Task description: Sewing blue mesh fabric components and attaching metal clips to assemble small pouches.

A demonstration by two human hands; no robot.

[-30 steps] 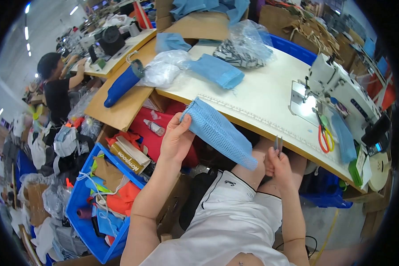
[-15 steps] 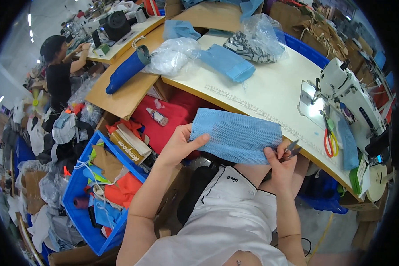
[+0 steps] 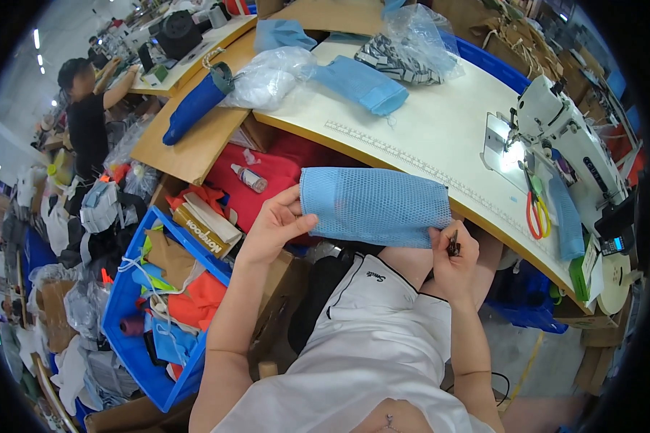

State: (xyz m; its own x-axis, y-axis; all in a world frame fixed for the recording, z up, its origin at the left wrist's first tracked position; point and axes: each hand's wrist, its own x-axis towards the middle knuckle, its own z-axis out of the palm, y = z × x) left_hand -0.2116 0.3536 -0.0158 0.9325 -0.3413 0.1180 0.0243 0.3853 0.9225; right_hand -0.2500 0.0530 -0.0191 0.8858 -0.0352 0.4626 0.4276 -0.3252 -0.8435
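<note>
A light blue mesh piece [image 3: 372,206] is stretched out over my lap, in front of the table edge. My left hand [image 3: 282,224] pinches its left end, which has a plainer band. My right hand [image 3: 451,249] grips the lower right corner, with dark thread snips [image 3: 453,245] held in its curled fingers; their blades are mostly hidden. Beyond the mesh, a ruler strip [image 3: 383,155] runs along the white tabletop [image 3: 455,108]. To the right are orange-and-yellow scissors [image 3: 536,216] and another blue mesh piece [image 3: 567,238].
A white sewing machine [image 3: 567,133] stands at right. Plastic bags [image 3: 267,79], blue cloths [image 3: 357,83] and a blue tube-shaped item [image 3: 195,108] lie at the back. A blue crate [image 3: 115,310] of scraps is at lower left. A co-worker [image 3: 87,130] works at another table.
The mesh has turned from sloping down rightward to nearly level. My right hand has come to hold its right end, and the snips have tilted mostly out of sight.
</note>
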